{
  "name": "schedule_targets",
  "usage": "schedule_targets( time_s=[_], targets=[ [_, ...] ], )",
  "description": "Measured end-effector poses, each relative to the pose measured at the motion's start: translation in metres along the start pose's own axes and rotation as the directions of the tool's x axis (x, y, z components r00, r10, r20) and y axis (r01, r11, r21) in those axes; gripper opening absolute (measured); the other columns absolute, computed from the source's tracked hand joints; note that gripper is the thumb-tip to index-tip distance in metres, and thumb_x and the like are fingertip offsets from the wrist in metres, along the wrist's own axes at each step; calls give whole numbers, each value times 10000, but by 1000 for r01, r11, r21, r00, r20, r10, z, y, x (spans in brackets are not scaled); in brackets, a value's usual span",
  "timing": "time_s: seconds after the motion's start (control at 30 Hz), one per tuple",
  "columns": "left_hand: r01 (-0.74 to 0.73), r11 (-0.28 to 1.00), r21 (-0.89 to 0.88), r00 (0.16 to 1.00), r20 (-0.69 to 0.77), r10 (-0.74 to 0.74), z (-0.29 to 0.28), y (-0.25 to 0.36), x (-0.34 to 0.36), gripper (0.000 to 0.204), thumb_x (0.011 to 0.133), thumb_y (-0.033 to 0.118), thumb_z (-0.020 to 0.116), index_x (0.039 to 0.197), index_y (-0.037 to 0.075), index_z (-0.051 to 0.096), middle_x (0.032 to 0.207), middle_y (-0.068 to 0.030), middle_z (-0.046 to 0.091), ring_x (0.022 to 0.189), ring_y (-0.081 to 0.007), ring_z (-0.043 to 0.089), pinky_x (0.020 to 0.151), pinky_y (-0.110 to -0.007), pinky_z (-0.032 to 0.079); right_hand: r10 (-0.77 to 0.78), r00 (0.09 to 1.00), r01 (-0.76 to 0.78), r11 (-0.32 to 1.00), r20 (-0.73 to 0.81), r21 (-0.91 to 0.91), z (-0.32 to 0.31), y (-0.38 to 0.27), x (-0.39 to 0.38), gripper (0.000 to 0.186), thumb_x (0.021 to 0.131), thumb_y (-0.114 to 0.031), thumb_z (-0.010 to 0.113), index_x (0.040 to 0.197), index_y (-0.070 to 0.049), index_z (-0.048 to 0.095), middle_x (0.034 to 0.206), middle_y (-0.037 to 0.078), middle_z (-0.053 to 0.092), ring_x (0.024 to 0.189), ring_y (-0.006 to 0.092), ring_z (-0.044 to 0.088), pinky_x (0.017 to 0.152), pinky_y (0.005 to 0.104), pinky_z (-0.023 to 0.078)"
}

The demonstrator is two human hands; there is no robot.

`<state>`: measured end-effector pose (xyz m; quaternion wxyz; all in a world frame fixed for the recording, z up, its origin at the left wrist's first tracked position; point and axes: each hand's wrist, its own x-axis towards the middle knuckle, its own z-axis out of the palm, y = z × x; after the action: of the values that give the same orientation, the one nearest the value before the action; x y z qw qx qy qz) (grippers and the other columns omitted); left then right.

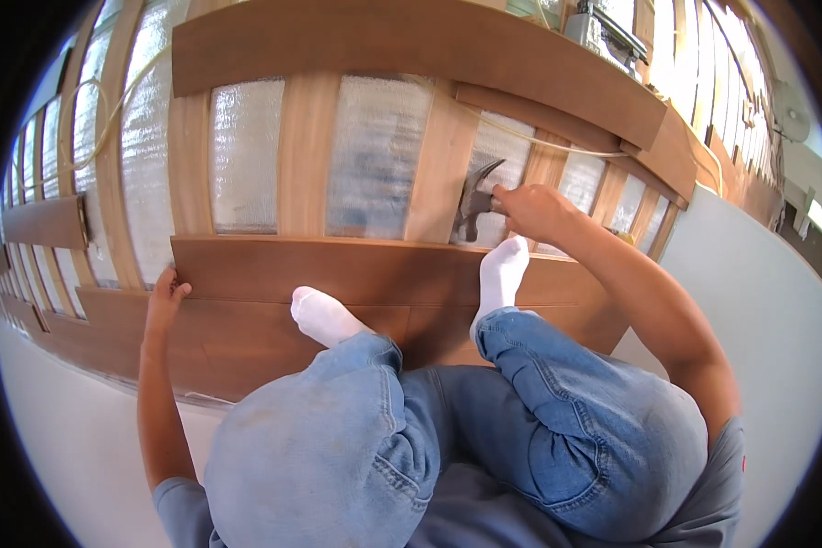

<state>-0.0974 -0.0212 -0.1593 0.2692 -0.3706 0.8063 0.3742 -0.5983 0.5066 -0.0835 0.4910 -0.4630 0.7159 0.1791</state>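
We have the claw hammer (pixel 471 208) over the far edge of the board, by a wooden batten (pixel 446 169), its curved claw pointing away from us and its metal head to the left of the right hand (pixel 537 212). That hand is closed round the handle, fingers wrapped, most of the grip hidden. We judge the hammer stiff, tough and head-heavy, so we would take hold farther down the handle for a fuller swing, and close to the head, as here, for control. The brown board (pixel 338 272) beneath looks long, rigid and fairly light, its smooth face perhaps slippery under socks; we would hold it by its edges or ends, since tongues and corners may chip. Our left hand (pixel 166 290) is at its left end, half curled, thumb and fingers a little apart; we cannot tell whether it pinches the board or only touches it. Two white-socked feet (pixel 327 316) rest on the boards. Beyond lie silvery foil (pixel 379 164) between the battens, a loose plank (pixel 384 41) and a pale cord (pixel 557 144).
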Motion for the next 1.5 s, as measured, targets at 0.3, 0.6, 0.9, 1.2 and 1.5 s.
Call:
schedule_targets(
  time_s=[0.3,0.6,0.9,1.2,1.5],
  targets=[
    [21,1000,-4,999,-38,-21,3,8,-6,275,951,93,737,1102,-18,536,890,-97,503,834,-217,481,819,-345,484,60,998,-59,998,33,-33,9,-5,2,355,947,-100,602,1285,4,576,1029,200,770,973,373,754,767,478,608],
    [18,994,104,999,-39,-14,3,13,-2,346,986,230,733,1130,-6,524,903,-113,514,851,-255,506,831,-375,489,113,993,-114,993,45,7,21,-8,-5,347,1007,-187,578,1311,-20,571,1079,192,763,1022,373,744,838,501,601],
    [-41,998,46,999,-32,43,6,36,-7,243,961,115,705,1030,-10,509,875,-113,508,823,-238,490,800,-371,477,183,969,-166,979,-164,114,14,15,-5,353,947,-96,593,1293,-26,603,993,198,760,907,379,756,740,492,607],
    [-50,990,135,998,-40,56,6,33,0,278,941,122,733,1028,-18,509,906,-156,559,845,-291,527,819,-402,483,183,977,-155,964,-113,215,14,17,-7,298,1002,-125,541,1274,-10,578,988,227,753,961,395,738,772,512,580],
    [-237,952,196,967,-46,250,2,2,1,459,792,303,897,988,-13,628,943,-232,659,902,-410,627,786,-486,506,-36,992,42,998,-122,53,78,26,17,551,958,-245,617,1468,-89,480,955,276,743,911,478,723,816,581,563]
  ],
)
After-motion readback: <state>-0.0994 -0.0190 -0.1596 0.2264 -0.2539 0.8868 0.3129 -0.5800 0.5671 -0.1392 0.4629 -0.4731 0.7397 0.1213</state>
